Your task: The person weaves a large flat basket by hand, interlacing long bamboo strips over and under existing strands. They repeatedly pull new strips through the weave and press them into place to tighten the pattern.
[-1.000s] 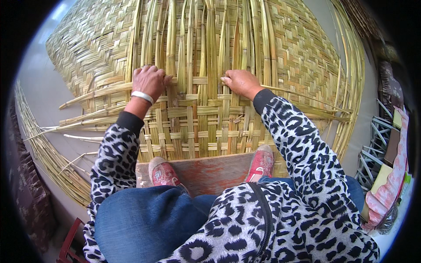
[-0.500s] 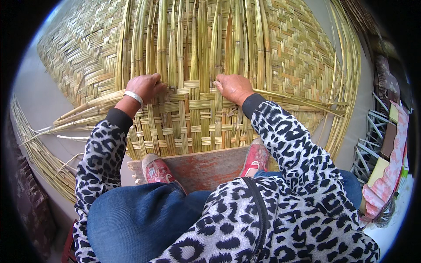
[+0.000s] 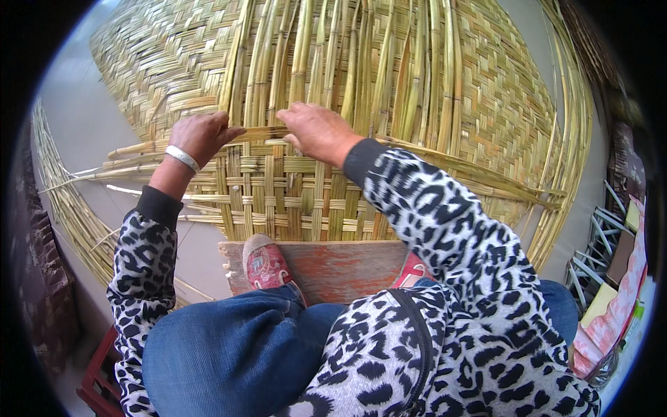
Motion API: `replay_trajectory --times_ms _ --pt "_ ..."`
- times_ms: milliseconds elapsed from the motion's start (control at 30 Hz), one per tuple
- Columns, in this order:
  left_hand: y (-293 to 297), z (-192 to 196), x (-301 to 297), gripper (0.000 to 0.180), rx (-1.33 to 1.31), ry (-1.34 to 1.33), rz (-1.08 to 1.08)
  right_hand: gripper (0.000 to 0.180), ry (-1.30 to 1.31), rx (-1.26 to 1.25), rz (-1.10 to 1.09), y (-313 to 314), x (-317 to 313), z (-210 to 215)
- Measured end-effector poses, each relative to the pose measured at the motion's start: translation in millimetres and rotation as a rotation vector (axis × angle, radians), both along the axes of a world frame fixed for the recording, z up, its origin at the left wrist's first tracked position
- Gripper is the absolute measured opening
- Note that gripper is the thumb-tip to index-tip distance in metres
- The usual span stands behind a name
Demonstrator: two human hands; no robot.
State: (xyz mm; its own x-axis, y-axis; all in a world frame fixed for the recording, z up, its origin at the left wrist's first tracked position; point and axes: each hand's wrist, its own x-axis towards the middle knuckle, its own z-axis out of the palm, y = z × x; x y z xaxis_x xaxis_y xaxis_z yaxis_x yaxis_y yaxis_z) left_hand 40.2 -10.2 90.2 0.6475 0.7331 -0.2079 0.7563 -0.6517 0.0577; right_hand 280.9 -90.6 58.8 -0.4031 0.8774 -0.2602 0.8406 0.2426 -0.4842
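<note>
A woven reed mat [image 3: 507, 90] lies before me, with a looser checked weave [image 3: 267, 184] at its near edge. Long upright reed strips [image 3: 302, 55] run away from me over the mat. My left hand [image 3: 198, 139], with a pale bracelet [image 3: 183, 158] at the wrist, is closed on the left part of a flat reed strip [image 3: 260, 133]. My right hand [image 3: 316, 131] pinches the same strip further right. The strip lies crosswise between the hands, just beyond the checked weave. Under my hands, its ends are hidden.
My feet, in red shoes [image 3: 266, 264], rest on a worn wooden board [image 3: 340, 267] at the near edge. Loose reeds lie on the floor at the left [image 3: 66, 177] and right [image 3: 573, 139]. A metal rack [image 3: 594, 243] with cloth stands at far right.
My right hand has moved left, toward my left hand, and a crosswise strip now shows between them. The left hand has shifted slightly left. The whole view has shifted a little.
</note>
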Motion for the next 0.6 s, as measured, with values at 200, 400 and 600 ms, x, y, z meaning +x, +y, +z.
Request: replay_trajectory --times_ms 200,400,600 --pt "-6 16 1 0.026 0.266 -0.563 -0.123 0.02 0.01 -0.035 -0.124 15 -26 0" --pt "14 -37 36 0.024 -0.348 -0.6 0.366 0.016 0.184 0.013 -0.586 -3 -23 2" --pt "50 -68 70 0.043 -0.237 -0.151 0.359 0.023 0.334 0.114 -0.776 -23 -19 2"
